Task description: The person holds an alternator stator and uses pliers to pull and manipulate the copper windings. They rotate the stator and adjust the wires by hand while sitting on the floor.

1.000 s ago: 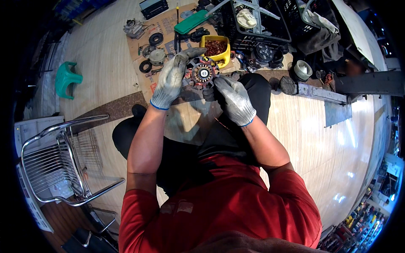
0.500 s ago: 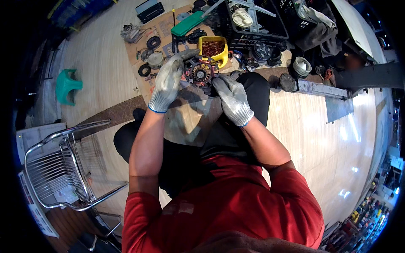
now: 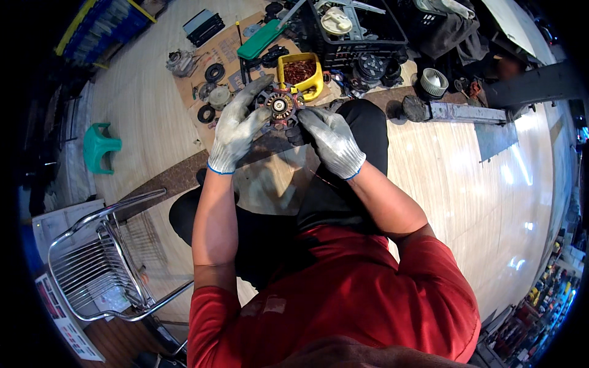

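Note:
In front of me, above the floor, is a round motor core point(image 3: 281, 107) with copper-coloured windings, dark outer lobes and a pale hub. My left hand point(image 3: 236, 129), in a whitish knit glove, grips its left edge, the thumb at the rim and the fingers reaching up along the far side. My right hand point(image 3: 331, 138), gloved the same way, closes on its lower right edge; the fingertips are partly hidden there. Just beyond the part stands a yellow container point(image 3: 317, 83) with many reddish-brown small pieces point(image 3: 299, 70) inside.
Cardboard point(image 3: 228, 52) under the work carries a green flat-ended tool point(image 3: 261, 39), black rings point(image 3: 215, 73) and metal housings point(image 3: 181, 62). Black crates point(image 3: 362, 55) stand at the back. A white fan wheel point(image 3: 434, 82) lies right. A green stool point(image 3: 101, 147) and metal-framed chair point(image 3: 92, 264) are left.
The motor core has turned so its hub faces up more toward me. My left thumb has come onto its rim. The whole view has shifted slightly.

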The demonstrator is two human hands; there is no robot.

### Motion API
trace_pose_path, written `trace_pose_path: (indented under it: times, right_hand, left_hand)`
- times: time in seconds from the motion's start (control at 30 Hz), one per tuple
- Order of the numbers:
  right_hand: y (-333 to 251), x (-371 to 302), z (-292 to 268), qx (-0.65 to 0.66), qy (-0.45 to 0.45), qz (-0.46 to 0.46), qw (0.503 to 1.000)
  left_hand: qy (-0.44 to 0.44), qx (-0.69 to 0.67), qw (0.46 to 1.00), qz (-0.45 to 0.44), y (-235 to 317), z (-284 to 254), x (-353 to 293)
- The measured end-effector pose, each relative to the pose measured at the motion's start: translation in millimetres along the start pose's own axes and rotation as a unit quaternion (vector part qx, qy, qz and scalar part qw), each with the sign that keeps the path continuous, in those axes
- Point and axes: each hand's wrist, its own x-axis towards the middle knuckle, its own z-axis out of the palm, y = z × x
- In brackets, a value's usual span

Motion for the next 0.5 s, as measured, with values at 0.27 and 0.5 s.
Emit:
trace_pose_path:
  times: [0.27, 0.5]
  right_hand:
    - [-10.2, 2.4, 1.8, -0.038, 0.013, -0.004, 0.999]
    - [-2.1, 8.1, 23.6, -0.074, -0.013, -0.047, 0.996]
  left_hand:
    - [-0.028, -0.143, 0.988, -0.045, -8.7, 4.2, 0.7]
    - [0.025, -0.369, 0.929, -0.027, -32.5, 17.9, -2.3]
